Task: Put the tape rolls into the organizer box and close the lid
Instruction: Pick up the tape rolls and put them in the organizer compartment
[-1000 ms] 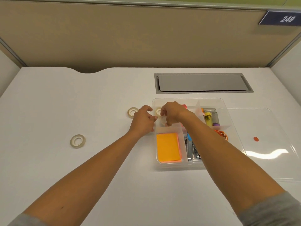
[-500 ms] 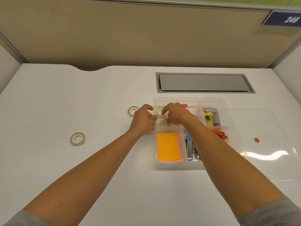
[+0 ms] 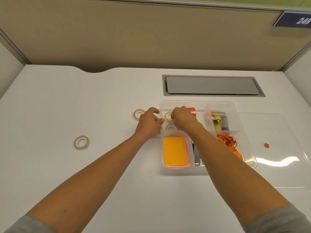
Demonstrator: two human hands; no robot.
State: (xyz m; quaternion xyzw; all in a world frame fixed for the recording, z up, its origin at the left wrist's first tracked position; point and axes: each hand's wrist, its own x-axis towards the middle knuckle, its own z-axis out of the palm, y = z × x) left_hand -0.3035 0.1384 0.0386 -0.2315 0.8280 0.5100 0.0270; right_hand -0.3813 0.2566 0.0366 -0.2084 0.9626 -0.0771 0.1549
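The clear organizer box (image 3: 181, 170) stands open on the white desk. Its clear lid (image 3: 277, 165) lies flat to its right. My right hand (image 3: 183, 119) hovers over the back-left compartment, fingertips pinched on a whitish tape roll (image 3: 168, 116) tilted near the left wall. A second roll (image 3: 170, 127) lies flat just in front of it in the same compartment. My left hand (image 3: 149, 122) rests against the outside of the box's left wall, fingers loosely curled and holding nothing. Two more rolls lie on the desk: one (image 3: 138, 114) just behind the left hand, one (image 3: 81, 142) far left.
The box also holds a red roll (image 3: 191, 111), an orange notepad (image 3: 175, 151), markers (image 3: 218, 122), metal clips (image 3: 197, 157) and orange cord (image 3: 227, 142). A grey cable hatch (image 3: 212, 85) sits behind the box. A tan partition wall closes the desk's far edge.
My right hand has shifted slightly right and back, uncovering the flat roll in the back-left compartment. The left hand has stayed at the box's left wall.
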